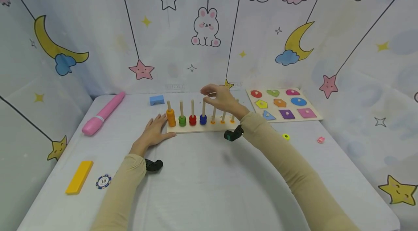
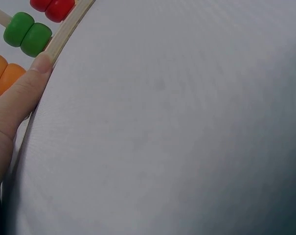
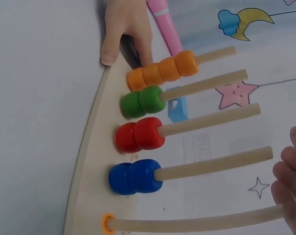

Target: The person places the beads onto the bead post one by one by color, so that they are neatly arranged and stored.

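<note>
A white table [image 1: 209, 187] stands before star-and-moon curtains. On it, the peg board [image 1: 199, 128] carries orange [image 1: 171, 118], green [image 1: 182, 120], red [image 1: 193, 119] and blue beads [image 1: 203, 119]. The left hand [image 1: 153, 133] lies flat, fingers straight, thumb tip against the board's near edge. The right hand [image 1: 222, 98] hovers over the peg tops, fingers loosely curled, seemingly holding nothing. A shape puzzle [image 1: 282, 104] lies beyond its knuckles.

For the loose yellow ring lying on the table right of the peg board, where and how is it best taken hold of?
Probably a pinch across the outer rim of the yellow ring, coming straight down from above. It lies flat on the table with its hole up and bare cloth around it, so opposite sides are free. The right hand is nearer to it than the left hand, which rests at the peg board.
</note>
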Demonstrator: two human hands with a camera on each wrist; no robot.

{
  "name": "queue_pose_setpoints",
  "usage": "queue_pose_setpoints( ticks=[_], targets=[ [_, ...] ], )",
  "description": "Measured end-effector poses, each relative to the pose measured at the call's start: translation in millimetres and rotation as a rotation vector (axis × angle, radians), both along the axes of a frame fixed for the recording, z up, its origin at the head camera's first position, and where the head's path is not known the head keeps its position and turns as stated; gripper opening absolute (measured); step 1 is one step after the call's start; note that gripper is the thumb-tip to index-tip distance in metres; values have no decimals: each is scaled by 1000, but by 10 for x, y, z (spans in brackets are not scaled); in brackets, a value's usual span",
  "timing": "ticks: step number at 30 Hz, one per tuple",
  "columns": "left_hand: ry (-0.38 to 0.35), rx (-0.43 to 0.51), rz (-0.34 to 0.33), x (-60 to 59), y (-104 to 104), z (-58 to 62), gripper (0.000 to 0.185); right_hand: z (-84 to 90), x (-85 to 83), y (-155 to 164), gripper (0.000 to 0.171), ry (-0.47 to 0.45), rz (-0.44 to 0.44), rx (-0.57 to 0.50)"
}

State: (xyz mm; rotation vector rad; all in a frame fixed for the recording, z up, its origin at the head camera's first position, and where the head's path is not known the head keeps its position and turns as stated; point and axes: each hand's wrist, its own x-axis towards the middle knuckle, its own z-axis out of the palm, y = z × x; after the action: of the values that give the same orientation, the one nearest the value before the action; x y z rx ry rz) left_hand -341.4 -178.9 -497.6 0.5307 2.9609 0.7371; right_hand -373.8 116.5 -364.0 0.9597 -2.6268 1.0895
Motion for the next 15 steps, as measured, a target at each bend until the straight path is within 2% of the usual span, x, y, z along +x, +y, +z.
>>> queue_pose_setpoints(
  ticks=[8, 15],
  targets=[
    [-5, -10, 2, 9, 5, 20, 91, 98, -5, 142, 30, -35, -11, -20],
    [-3, -4, 6, 12, 10, 23, 91, 123, 37, 496, 31, -18, -53, -110]
  ],
)
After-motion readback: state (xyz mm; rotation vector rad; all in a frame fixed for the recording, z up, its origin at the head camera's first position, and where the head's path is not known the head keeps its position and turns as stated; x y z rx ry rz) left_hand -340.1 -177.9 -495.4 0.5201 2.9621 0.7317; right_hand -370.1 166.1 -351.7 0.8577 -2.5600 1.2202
